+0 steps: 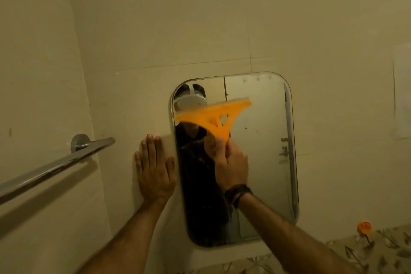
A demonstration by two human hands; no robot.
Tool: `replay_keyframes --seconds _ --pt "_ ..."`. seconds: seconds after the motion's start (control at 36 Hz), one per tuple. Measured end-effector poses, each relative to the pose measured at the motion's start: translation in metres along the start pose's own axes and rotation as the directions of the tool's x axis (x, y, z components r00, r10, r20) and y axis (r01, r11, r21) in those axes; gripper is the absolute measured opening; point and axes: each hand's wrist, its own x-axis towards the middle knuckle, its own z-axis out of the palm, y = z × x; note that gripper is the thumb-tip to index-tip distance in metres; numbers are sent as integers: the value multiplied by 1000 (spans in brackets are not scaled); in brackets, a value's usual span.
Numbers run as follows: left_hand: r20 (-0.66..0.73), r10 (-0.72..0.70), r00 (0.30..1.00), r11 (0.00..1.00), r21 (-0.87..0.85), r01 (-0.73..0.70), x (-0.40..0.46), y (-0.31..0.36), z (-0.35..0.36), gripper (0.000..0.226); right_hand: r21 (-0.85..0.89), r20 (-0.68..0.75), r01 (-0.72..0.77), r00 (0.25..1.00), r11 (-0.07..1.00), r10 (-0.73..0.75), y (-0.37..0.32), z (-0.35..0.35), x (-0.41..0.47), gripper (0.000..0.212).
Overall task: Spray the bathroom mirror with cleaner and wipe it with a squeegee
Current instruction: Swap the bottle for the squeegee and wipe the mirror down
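One mirror [262, 151], one squeegee [213, 115], one towel bar [51, 169], two hands [155, 171].

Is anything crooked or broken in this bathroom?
Nothing looks broken or spilled. The orange squeegee sits slanted on the mirror, its blade higher at the right, but the right hand is gripping it mid-wipe. The left hand lies flat on the wall beside the mirror.

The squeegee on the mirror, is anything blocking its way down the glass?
Nothing visible does. The right hand grips the orange squeegee by its handle, blade across the upper part of the mirror. The glass below shows nothing on it. The left hand presses flat on the wall beside the mirror's left edge, off the glass.
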Motion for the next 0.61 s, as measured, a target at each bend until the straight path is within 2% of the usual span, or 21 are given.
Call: replay_keyframes --seconds 0.11,0.22,0.33,0.44,0.61 --pt "-7 -5 1000 1000 17 5 1 -1 0 68 -69 31 27 999 997 -25 -29 6 39 35" --pt "-17 2 1000 1000 29 -1 0 -2 2 68 -123 72 19 997 992 -10 -26 14 47 39" --pt "-19 2 1000 1000 25 -1 -1 -2 4 68 -116 92 -17 995 993 28 -3 17 30 43" --pt "-17 2 1000 1000 14 -2 -3 -2 3 68 -118 110 -39 993 992 52 19 13 -1 36" --pt "-17 6 1000 1000 -3 -6 -3 -3 3 68 -126 127 -87 987 988 103 51 6 -52 57"
